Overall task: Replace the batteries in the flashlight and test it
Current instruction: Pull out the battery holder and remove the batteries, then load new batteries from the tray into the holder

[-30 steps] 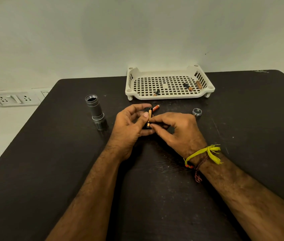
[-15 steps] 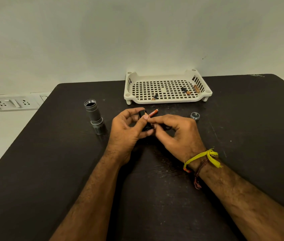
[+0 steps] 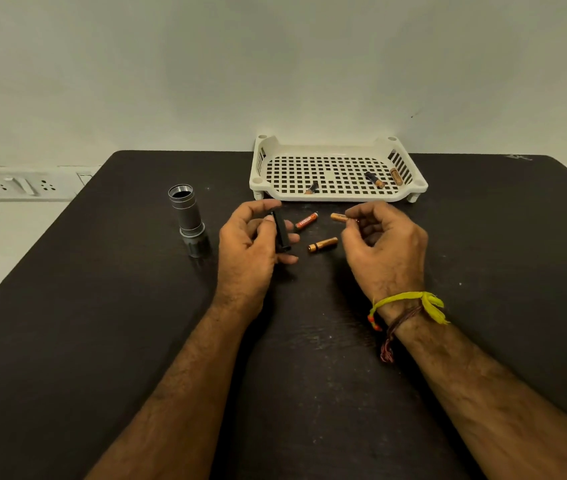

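My left hand (image 3: 247,247) grips a small black battery holder (image 3: 280,233), held upright above the dark table (image 3: 102,341). My right hand (image 3: 384,247) pinches one end of an orange battery (image 3: 338,217) between thumb and fingertips, apart from the holder. A second orange battery (image 3: 323,244) lies loose on the table between my hands. A red-orange battery (image 3: 305,221) lies just behind the holder. The grey flashlight body (image 3: 186,213) stands on its head at the left, with its threaded open end up.
A white perforated tray (image 3: 337,198) sits at the table's back edge with three used batteries in it (image 3: 311,188), (image 3: 375,179), (image 3: 396,176). A wall socket panel (image 3: 18,185) is at the left, beyond the table.
My hands, pressed together on the holder before, have moved apart. My right hand has gone right with a battery, and another battery now lies on the table between them.
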